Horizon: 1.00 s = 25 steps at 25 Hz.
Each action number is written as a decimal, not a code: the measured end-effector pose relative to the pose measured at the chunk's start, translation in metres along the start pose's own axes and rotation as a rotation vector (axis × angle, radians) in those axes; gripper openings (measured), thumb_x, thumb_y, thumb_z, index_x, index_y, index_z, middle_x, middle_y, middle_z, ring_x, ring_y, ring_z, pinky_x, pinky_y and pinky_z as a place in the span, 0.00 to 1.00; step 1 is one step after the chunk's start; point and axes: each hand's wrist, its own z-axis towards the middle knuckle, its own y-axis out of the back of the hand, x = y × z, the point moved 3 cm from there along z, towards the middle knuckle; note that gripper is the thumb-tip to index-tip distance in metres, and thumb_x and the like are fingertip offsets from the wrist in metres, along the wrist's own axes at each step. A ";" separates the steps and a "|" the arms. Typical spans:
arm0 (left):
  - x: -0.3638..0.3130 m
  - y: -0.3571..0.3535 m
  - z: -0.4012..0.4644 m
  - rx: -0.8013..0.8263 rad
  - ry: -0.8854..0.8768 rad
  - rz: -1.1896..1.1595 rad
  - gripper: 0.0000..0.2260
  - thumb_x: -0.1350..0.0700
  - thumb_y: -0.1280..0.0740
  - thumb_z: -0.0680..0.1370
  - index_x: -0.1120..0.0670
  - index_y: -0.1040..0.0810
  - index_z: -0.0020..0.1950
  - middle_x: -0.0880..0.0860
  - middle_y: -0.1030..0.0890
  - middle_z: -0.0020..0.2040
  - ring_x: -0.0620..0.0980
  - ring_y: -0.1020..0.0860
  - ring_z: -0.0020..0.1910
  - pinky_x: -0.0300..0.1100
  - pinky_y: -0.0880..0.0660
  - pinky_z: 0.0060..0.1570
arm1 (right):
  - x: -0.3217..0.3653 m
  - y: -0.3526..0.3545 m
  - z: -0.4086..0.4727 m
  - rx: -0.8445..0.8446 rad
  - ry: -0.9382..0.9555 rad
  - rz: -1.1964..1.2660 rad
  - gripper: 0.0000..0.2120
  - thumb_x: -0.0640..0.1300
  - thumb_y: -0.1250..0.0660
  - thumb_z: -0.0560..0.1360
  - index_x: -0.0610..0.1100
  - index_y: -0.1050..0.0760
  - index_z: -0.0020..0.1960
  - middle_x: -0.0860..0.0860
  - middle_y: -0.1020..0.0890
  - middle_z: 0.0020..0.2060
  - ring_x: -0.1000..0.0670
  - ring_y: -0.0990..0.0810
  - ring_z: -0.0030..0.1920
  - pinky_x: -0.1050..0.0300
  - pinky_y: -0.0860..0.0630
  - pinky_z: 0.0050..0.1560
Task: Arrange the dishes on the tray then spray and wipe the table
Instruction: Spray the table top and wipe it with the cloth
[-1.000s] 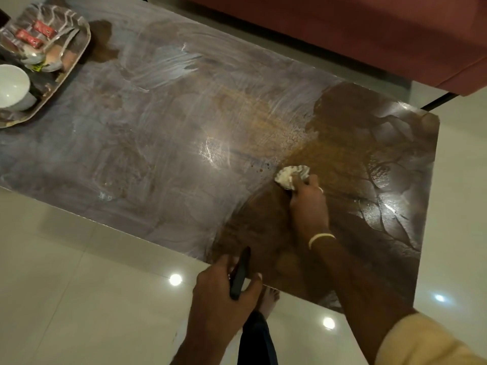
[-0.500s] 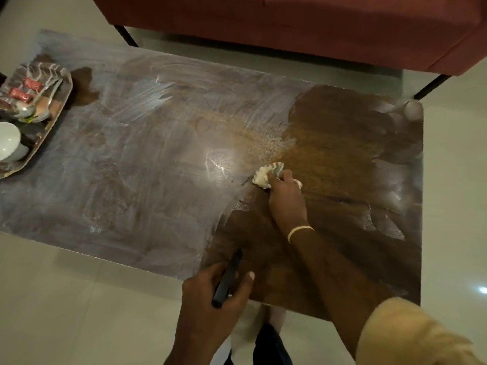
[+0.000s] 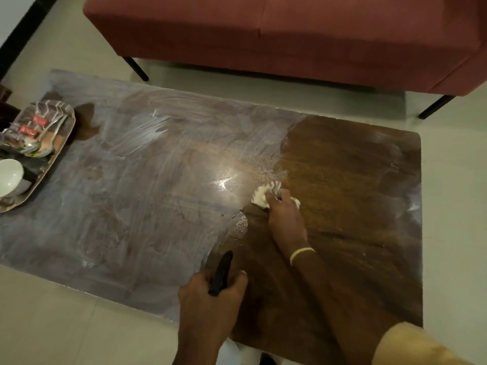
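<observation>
Wiping stage in hand, by judgement; dishes already gathered on one tray (image 3: 56,164) at table's far left end. Right hand (image 3: 283,217) bunched around one white cloth (image 3: 259,196), pressed on table (image 3: 158,206) just right of centre, at the boundary between hazy film and clear dark wood. Left hand (image 3: 210,299) wrapped around one black spray trigger (image 3: 220,275) at the near edge; bottle body hidden. Unwiped film stretching leftward from cloth, along the table's long axis toward tray; right hand nearer to it. Counted: two red packets (image 3: 34,125), one white cup (image 3: 10,177); spoons indistinct. One red sofa (image 3: 290,35) beyond.
</observation>
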 end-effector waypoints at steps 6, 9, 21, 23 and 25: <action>-0.031 -0.005 0.035 -0.004 0.065 0.020 0.12 0.42 0.26 0.68 0.50 0.20 0.37 0.49 0.19 0.38 0.48 0.21 0.40 0.46 0.21 0.46 | 0.066 -0.012 -0.058 0.348 0.403 0.108 0.24 0.45 0.42 0.82 0.47 0.41 0.77 0.44 0.40 0.75 0.43 0.36 0.72 0.49 0.31 0.65; -0.043 -0.008 0.070 0.051 0.064 0.120 0.13 0.41 0.27 0.70 0.49 0.22 0.39 0.49 0.19 0.39 0.47 0.20 0.38 0.46 0.20 0.44 | 0.046 0.003 0.031 0.152 0.298 -0.002 0.24 0.39 0.39 0.79 0.47 0.35 0.74 0.43 0.34 0.68 0.41 0.27 0.61 0.45 0.22 0.53; -0.069 0.016 0.140 0.263 0.189 0.213 0.19 0.37 0.25 0.64 0.49 0.25 0.40 0.51 0.19 0.41 0.50 0.18 0.38 0.49 0.17 0.45 | 0.053 0.007 0.063 0.179 0.135 -0.055 0.26 0.39 0.40 0.79 0.48 0.39 0.77 0.42 0.34 0.70 0.40 0.27 0.64 0.47 0.23 0.56; -0.071 0.019 0.148 0.332 0.154 0.220 0.19 0.39 0.24 0.66 0.51 0.26 0.42 0.51 0.19 0.39 0.50 0.17 0.33 0.46 0.17 0.40 | 0.011 0.026 0.097 0.056 -0.107 -0.099 0.23 0.37 0.39 0.79 0.46 0.32 0.73 0.42 0.30 0.63 0.39 0.23 0.56 0.45 0.21 0.50; -0.073 0.023 0.150 0.380 0.156 0.220 0.18 0.39 0.25 0.67 0.50 0.27 0.41 0.51 0.19 0.39 0.49 0.17 0.32 0.46 0.16 0.38 | 0.008 0.033 0.088 0.047 -0.238 -0.128 0.23 0.37 0.40 0.79 0.45 0.33 0.73 0.41 0.30 0.63 0.38 0.23 0.55 0.44 0.21 0.49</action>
